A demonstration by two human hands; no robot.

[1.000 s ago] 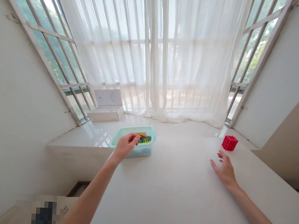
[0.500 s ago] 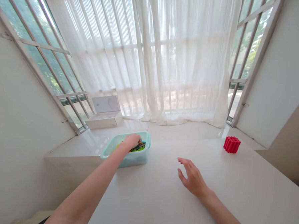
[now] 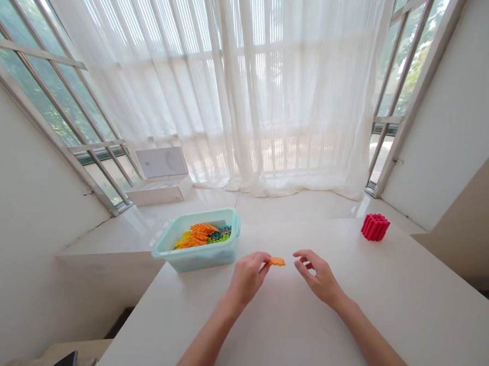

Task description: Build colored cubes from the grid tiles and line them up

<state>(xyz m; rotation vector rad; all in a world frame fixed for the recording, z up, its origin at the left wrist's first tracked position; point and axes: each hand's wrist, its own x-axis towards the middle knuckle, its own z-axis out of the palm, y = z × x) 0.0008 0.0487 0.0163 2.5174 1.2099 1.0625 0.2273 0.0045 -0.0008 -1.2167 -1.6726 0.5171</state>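
Orange ribbed plastic piece (image 3: 277, 261) sits pinched in the left hand's (image 3: 247, 279) fingertips at lower centre, the half-open, empty right hand (image 3: 319, 277) just beside it above the smooth white desk (image 3: 385, 305), right of a translucent aqua plastic tub (image 3: 195, 261) of studded bricks (image 3: 201, 235).

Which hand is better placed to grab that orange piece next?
Probably the right hand: it is open, its fingers facing the free end of the orange plastic piece, while the left hand seems to pinch the other end.
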